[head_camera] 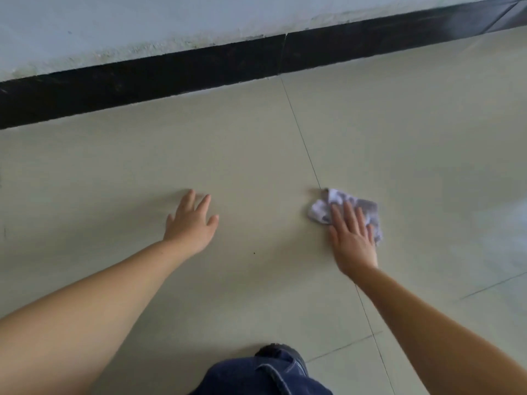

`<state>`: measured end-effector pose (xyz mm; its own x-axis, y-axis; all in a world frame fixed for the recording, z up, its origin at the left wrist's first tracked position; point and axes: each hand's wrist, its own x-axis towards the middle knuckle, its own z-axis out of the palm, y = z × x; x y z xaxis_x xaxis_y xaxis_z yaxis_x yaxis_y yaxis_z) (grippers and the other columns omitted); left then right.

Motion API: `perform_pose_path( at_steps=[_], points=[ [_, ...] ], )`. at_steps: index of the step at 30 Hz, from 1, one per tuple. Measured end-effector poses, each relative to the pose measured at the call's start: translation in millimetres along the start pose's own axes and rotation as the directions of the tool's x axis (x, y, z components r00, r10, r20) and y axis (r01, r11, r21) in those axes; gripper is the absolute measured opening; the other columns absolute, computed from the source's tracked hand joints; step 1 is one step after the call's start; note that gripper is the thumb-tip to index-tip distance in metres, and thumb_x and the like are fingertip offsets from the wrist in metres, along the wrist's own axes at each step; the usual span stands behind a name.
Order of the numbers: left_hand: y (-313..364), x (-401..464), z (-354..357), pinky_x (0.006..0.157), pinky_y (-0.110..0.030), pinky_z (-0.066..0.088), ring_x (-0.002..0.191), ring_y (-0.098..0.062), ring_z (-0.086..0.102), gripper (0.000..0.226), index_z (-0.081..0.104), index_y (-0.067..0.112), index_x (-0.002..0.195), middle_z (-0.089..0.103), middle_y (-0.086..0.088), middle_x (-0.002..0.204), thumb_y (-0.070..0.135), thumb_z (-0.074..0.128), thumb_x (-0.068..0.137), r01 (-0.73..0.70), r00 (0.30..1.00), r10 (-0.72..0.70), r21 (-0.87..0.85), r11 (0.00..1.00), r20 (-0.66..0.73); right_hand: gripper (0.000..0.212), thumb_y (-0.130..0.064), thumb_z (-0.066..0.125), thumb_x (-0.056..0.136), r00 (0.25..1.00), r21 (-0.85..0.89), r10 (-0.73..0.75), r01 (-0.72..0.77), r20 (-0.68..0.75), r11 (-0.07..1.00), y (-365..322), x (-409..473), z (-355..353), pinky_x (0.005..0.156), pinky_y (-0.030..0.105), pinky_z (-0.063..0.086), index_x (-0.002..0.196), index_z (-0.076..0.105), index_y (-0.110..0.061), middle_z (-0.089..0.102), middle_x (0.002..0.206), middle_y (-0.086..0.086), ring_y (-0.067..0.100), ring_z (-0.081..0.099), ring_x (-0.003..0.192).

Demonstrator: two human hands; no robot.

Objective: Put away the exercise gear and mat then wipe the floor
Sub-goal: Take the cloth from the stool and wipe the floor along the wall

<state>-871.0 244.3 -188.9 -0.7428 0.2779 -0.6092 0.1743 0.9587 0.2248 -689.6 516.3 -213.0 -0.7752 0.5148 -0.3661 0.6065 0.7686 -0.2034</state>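
The right hand (353, 238) lies flat on a crumpled pale cloth (342, 208), fingers (349, 213) straight and close together, pressing it to the floor (228, 155). The cloth sits on the beige tiles just right of a grout line (302, 138), part of it showing beyond the fingertips and at the hand's far side. The left hand (191, 223) is well apart from the cloth, palm down on or just over the tiles, fingers (186, 199) spread and holding nothing. A black skirting (142, 78) runs along the wall (114, 29) beyond. A knee in dark jeans (265, 374) shows at the bottom edge.
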Motion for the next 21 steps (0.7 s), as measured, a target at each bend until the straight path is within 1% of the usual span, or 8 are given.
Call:
perform_pose_path(
  at_steps=[3, 5, 8, 10, 13, 15, 18, 21],
  points=[
    [18.3, -7.0, 11.5, 0.117, -0.047, 0.013, 0.148, -0.021, -0.007, 0.06, 0.013, 0.023, 0.152, -0.009, -0.006, 0.16, 0.04, 0.035, 0.099, 0.005, 1.0, -0.006, 0.033, 0.999, 0.023, 0.053, -0.043, 0.017, 0.102, 0.857, 0.211, 0.507, -0.514, 0.089, 0.831, 19.4, 20.1, -31.9, 0.117, 0.049, -0.001, 0.152, 0.006, -0.031, -0.009, 0.161, 0.0, 0.024, -0.01, 0.147],
    [20.2, -5.6, 13.0, 0.117, -0.047, 0.014, 0.147, -0.021, -0.007, 0.06, 0.013, 0.022, 0.152, -0.01, -0.006, 0.16, 0.04, 0.035, 0.1, 0.026, 0.999, -0.027, 0.017, 1.0, 0.024, 0.054, -0.043, 0.02, 0.102, 0.858, 0.208, 0.505, -0.512, 0.089, 0.833, -14.9, 15.5, -16.2, 0.117, 0.053, -0.002, 0.152, 0.006, -0.031, -0.009, 0.16, 0.002, 0.027, -0.011, 0.147],
    [12.8, -1.8, 6.3, 0.118, -0.043, 0.016, 0.148, -0.021, -0.001, 0.056, 0.021, 0.02, 0.151, -0.004, -0.005, 0.16, 0.038, 0.036, 0.1, 0.007, 0.999, -0.006, -0.027, 1.0, 0.034, 0.058, -0.037, 0.034, 0.092, 0.988, 0.08, 0.148, -0.144, -0.051, 0.986, -93.5, -31.9, 39.1, 0.108, 0.066, 0.021, 0.148, 0.03, -0.023, 0.021, 0.157, 0.012, 0.037, 0.018, 0.144],
    [6.7, 1.7, 0.7, 0.117, -0.041, 0.021, 0.147, -0.022, 0.009, 0.053, 0.028, 0.016, 0.148, 0.006, -0.006, 0.16, 0.034, 0.038, 0.099, -0.019, 1.0, 0.019, -0.053, 0.998, 0.0, 0.058, -0.04, 0.04, 0.084, 0.98, -0.023, -0.199, 0.199, 0.026, 0.98, -143.1, -76.9, 66.4, 0.098, 0.066, 0.036, 0.139, 0.044, -0.022, 0.041, 0.148, 0.011, 0.037, 0.032, 0.137],
    [-2.7, 8.6, -6.9, 0.115, -0.041, 0.024, 0.145, -0.024, 0.015, 0.05, 0.029, 0.014, 0.147, 0.017, -0.01, 0.158, 0.028, 0.037, 0.1, -0.016, 0.997, 0.009, -0.093, 0.996, -0.072, 0.051, -0.048, 0.032, 0.09, 0.641, -0.1, -0.698, 0.755, 0.319, 0.648, -161.0, -98.6, 78.2, 0.11, 0.059, 0.027, 0.137, 0.048, -0.034, 0.039, 0.15, -0.002, 0.028, 0.029, 0.141],
    [-8.2, 12.4, -11.9, 0.116, -0.041, 0.023, 0.146, -0.024, 0.014, 0.051, 0.027, 0.015, 0.148, 0.016, -0.012, 0.158, 0.028, 0.036, 0.1, 0.001, 0.994, -0.009, -0.073, 0.997, -0.111, 0.047, -0.046, 0.031, 0.094, 0.482, -0.11, -0.811, 0.873, 0.332, 0.475, -130.4, -74.5, 73.3, 0.114, 0.054, 0.016, 0.138, 0.046, -0.036, 0.036, 0.152, -0.005, 0.024, 0.026, 0.143],
    [-13.1, 17.2, -17.1, 0.117, -0.043, 0.018, 0.147, -0.022, 0.006, 0.055, 0.019, 0.02, 0.151, 0.007, -0.009, 0.16, 0.031, 0.035, 0.1, 0.038, 0.989, -0.042, -0.028, 0.999, -0.141, 0.05, -0.046, 0.022, 0.098, 0.717, -0.188, -0.67, 0.697, 0.19, 0.692, -53.2, -15.5, 39.5, 0.111, 0.057, 0.025, 0.143, 0.038, -0.031, 0.031, 0.154, -0.001, 0.026, 0.024, 0.144],
    [-17.0, 19.6, -16.9, 0.117, -0.048, 0.014, 0.148, -0.021, 0.003, 0.056, 0.017, 0.028, 0.151, 0.0, -0.004, 0.16, 0.033, 0.036, 0.099, 0.059, 0.989, -0.06, -0.01, 0.998, -0.135, 0.057, -0.045, 0.017, 0.095, 0.999, -0.016, -0.042, 0.042, -0.004, 0.999, -0.8, 54.0, -20.0, 0.111, 0.059, 0.02, 0.149, 0.024, -0.028, 0.013, 0.159, 0.006, 0.027, 0.01, 0.146]
  ],
)
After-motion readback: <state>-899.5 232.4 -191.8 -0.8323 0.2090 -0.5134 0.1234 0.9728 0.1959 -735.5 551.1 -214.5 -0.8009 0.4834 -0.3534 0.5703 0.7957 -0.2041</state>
